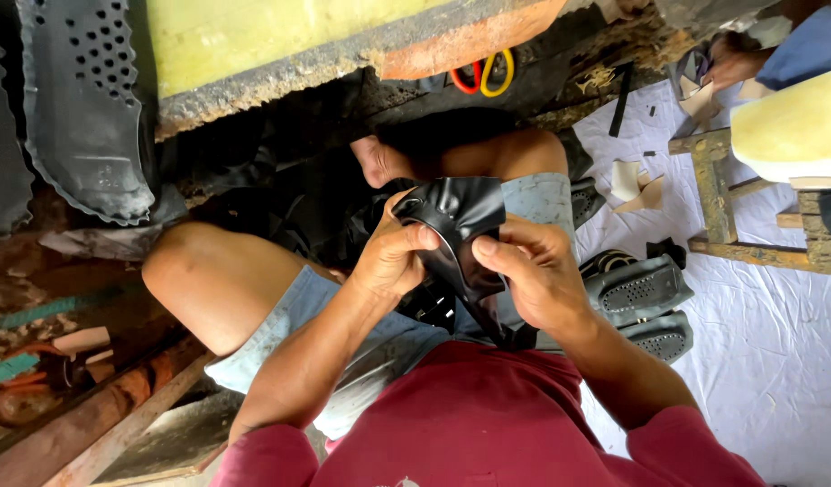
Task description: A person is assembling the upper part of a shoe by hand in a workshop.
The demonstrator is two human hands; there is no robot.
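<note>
Both of my hands grip one curved piece of glossy black leather-like material [456, 216] over my lap. My left hand [393, 257] pinches its left edge with the thumb on top. My right hand [537, 271] holds the right side, thumb pressed against the piece. More black pieces [429, 307] hang below the hands, between my knees. I sit with bent bare legs, in light blue shorts and a red shirt.
Two grey shoe soles [646, 307] lie by my right thigh on a white sheet [767, 334]. Scissors with red and yellow handles [483, 77] lie ahead. A black perforated rubber sheet [82, 108] hangs at left. A wooden stool [731, 207] and another person's hand [731, 59] are at right.
</note>
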